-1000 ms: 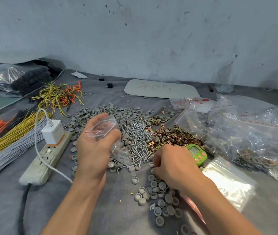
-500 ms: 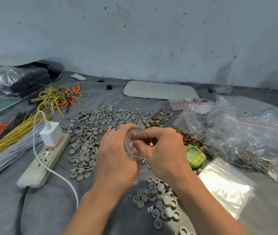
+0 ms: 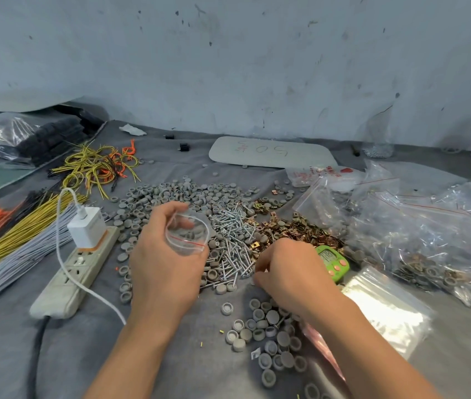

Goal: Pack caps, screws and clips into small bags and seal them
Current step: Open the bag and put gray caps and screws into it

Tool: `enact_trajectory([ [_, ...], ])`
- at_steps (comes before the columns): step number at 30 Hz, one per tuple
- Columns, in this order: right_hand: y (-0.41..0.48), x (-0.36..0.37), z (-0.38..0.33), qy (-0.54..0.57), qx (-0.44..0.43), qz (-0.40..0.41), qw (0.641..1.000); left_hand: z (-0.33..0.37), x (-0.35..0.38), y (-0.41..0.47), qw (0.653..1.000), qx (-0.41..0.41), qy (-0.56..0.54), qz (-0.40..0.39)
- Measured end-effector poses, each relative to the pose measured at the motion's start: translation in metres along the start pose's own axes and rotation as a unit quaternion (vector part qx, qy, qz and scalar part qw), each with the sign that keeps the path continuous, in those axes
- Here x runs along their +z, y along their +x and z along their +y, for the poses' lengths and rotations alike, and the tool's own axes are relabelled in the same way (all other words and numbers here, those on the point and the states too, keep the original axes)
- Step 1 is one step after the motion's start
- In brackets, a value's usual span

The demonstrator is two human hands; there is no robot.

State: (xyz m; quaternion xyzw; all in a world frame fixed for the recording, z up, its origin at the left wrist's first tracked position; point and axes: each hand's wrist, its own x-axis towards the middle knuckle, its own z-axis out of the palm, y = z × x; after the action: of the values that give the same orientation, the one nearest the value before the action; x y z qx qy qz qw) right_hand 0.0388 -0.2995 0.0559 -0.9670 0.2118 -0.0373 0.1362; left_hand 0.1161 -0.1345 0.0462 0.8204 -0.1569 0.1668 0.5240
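My left hand (image 3: pixel 165 263) holds a small clear zip bag (image 3: pixel 187 234) with a red seal line, its mouth open and a few grey caps inside. My right hand (image 3: pixel 289 272) is down on the cloth at the near edge of the silver screw pile (image 3: pixel 232 243), fingers curled; what they pinch is hidden. Grey caps lie in a wide heap (image 3: pixel 176 194) behind the hands and in a smaller cluster (image 3: pixel 268 335) near me. Copper-coloured clips (image 3: pixel 291 231) are heaped right of the screws.
A green timer (image 3: pixel 332 260) sits by my right wrist. A stack of empty zip bags (image 3: pixel 386 309) lies to the right, with large filled bags (image 3: pixel 429 234) behind. A power strip with white charger (image 3: pixel 84 249) and wire bundles (image 3: pixel 18 234) lie left.
My hands, which met at the bag's mouth half a second ago, have parted. The right hand dropped back to the screw pile while the left keeps the bag, now held further left.
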Motion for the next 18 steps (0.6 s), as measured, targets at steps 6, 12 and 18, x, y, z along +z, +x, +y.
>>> enact_trajectory([
  [6, 0.003, 0.014, -0.008, -0.069, -0.011, 0.004, 0.998, -0.004, 0.008, -0.001, 0.997, 0.004, 0.062, -0.035],
  [12, 0.002, 0.001, -0.007, 0.214, -0.005, 0.122, 0.969, -0.005, 0.016, -0.003, 0.98, 0.076, 0.152, -0.101],
  [18, -0.004, -0.008, -0.022, 0.321, -0.102, 0.103, 0.936, 0.004, 0.022, -0.008, 0.977, 0.095, 0.117, -0.15],
])
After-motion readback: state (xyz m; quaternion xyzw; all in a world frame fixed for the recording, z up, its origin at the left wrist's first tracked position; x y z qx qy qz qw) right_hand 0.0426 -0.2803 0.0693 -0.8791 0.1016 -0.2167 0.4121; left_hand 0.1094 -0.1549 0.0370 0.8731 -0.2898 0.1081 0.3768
